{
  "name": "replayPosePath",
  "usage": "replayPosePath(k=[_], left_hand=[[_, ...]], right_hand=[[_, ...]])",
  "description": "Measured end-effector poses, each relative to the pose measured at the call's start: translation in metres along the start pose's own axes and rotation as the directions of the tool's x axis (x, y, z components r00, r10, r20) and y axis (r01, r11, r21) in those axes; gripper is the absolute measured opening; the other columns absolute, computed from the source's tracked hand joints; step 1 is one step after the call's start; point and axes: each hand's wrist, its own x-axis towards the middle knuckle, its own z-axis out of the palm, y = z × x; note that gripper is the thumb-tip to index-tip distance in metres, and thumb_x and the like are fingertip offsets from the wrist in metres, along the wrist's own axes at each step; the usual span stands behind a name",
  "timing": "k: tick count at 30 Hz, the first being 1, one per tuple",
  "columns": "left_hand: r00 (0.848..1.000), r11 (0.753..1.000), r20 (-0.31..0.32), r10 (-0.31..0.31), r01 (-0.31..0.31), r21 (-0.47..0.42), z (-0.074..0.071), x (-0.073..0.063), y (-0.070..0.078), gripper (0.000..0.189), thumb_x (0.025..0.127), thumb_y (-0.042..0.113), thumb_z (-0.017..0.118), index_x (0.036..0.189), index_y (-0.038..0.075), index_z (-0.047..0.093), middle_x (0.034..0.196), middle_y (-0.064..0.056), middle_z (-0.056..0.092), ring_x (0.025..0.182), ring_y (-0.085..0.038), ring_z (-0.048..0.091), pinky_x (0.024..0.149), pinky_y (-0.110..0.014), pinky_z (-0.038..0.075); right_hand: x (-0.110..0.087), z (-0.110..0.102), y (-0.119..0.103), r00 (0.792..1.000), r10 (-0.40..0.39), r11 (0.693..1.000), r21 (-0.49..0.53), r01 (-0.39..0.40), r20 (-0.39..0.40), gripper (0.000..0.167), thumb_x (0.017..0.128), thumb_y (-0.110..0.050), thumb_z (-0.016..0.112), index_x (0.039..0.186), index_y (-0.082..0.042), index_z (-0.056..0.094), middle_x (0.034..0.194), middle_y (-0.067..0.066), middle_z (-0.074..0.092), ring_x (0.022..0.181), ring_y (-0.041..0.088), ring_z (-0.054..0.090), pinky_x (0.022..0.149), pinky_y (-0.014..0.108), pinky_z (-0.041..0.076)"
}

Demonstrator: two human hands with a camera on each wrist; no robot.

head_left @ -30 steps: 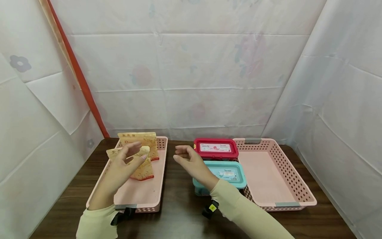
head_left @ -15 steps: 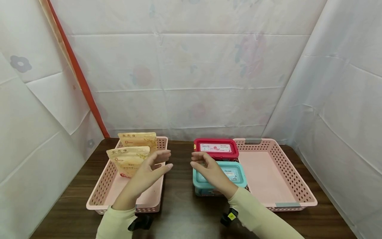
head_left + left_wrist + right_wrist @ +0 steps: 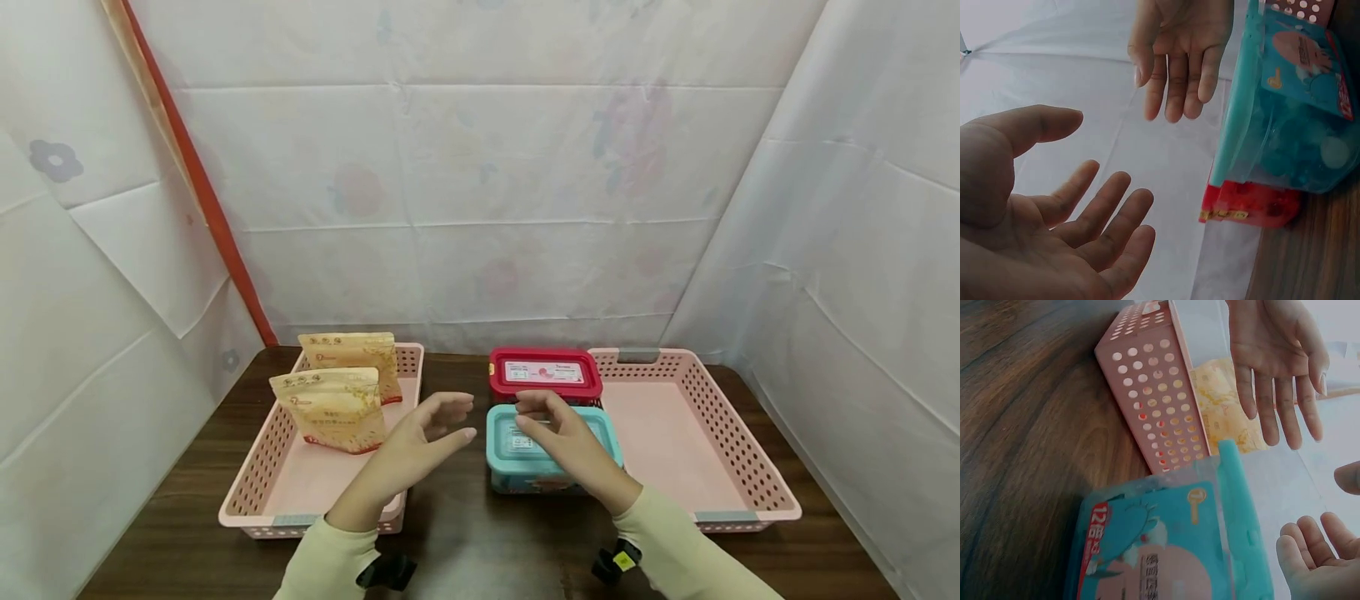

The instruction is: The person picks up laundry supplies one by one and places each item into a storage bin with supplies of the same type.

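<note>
- Currently, left hand (image 3: 420,450): relaxed, fingers lightly bent, thumb well apart from them; grasping nothing. Positioned above the gap right of the left basket (image 3: 251,492), wrist over that basket's near right corner.
- Right hand (image 3: 573,437): fingers loosely bent, thumb spread away; no object held. Hangs above the teal box (image 3: 510,454), partly covering its lid in the head view; wrist views show hand and box apart.
- Palms turned inward, hands well separated.
- Teal box: lid on, upright on the dark wooden table (image 3: 465,533), between the two baskets, just left of the right basket (image 3: 667,450).
- Red box (image 3: 546,372): lidded, directly on the far side of the teal box; contact between them cannot be told.
- Left basket: pink, perforated; holds a near pouch (image 3: 333,408) and a far pouch (image 3: 360,350), both yellow and standing.
- Right basket: pink, same pattern, bare floor visible.
- Beyond: pale printed cloth (image 3: 480,167), with an orange-red strip (image 3: 193,167) at left.
</note>
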Motion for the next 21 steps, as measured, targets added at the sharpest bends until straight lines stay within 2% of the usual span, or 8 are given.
replayPosePath(k=[8, 13, 18, 21], left_hand=[[1.000, 1.000, 0.000, -0.022, 0.022, 0.003, 0.009, 0.005, -0.002, 0.042, 0.095, 0.025, 0.071, 0.133, 0.014, 0.059, 0.131, -0.009, 0.060, 0.122, -0.028, 0.057, 0.104, -0.049, 0.045], [0.997, 0.997, -0.011, -0.072, 0.072, -0.004, 0.014, 0.008, -0.003, 0.037, 0.095, 0.022, 0.070, 0.131, 0.013, 0.062, 0.126, -0.007, 0.062, 0.115, -0.024, 0.061, 0.095, -0.042, 0.051], [0.997, 0.997, 0.019, -0.075, 0.075, -0.032, 0.018, 0.012, -0.006, 0.037, 0.097, 0.020, 0.067, 0.132, 0.007, 0.060, 0.127, -0.012, 0.061, 0.114, -0.027, 0.061, 0.094, -0.042, 0.051], [0.997, 0.996, 0.038, -0.071, 0.073, -0.042, 0.021, 0.014, -0.008, 0.038, 0.098, 0.021, 0.067, 0.133, 0.007, 0.059, 0.130, -0.015, 0.059, 0.116, -0.028, 0.061, 0.095, -0.044, 0.051]], right_hand=[[-0.010, -0.012, 0.001, 1.000, 0.005, 0.998, -0.056, -0.005, -0.013, 0.045, 0.100, -0.029, 0.065, 0.138, -0.009, 0.053, 0.127, 0.012, 0.058, 0.115, 0.023, 0.054, 0.098, 0.034, 0.048], [-0.017, -0.025, -0.003, 1.000, -0.011, 0.993, -0.114, 0.009, -0.023, 0.044, 0.100, -0.028, 0.065, 0.139, -0.010, 0.054, 0.127, 0.013, 0.058, 0.115, 0.024, 0.054, 0.099, 0.039, 0.048], [-0.022, -0.038, 0.000, 0.999, 0.003, 0.989, -0.146, -0.009, -0.041, 0.042, 0.100, -0.025, 0.065, 0.138, -0.012, 0.055, 0.126, 0.012, 0.058, 0.114, 0.024, 0.054, 0.098, 0.038, 0.049], [-0.026, -0.045, 0.003, 0.999, 0.001, 0.990, -0.144, -0.007, -0.042, 0.041, 0.100, -0.021, 0.064, 0.138, -0.008, 0.054, 0.125, 0.015, 0.058, 0.113, 0.026, 0.055, 0.095, 0.034, 0.050]])
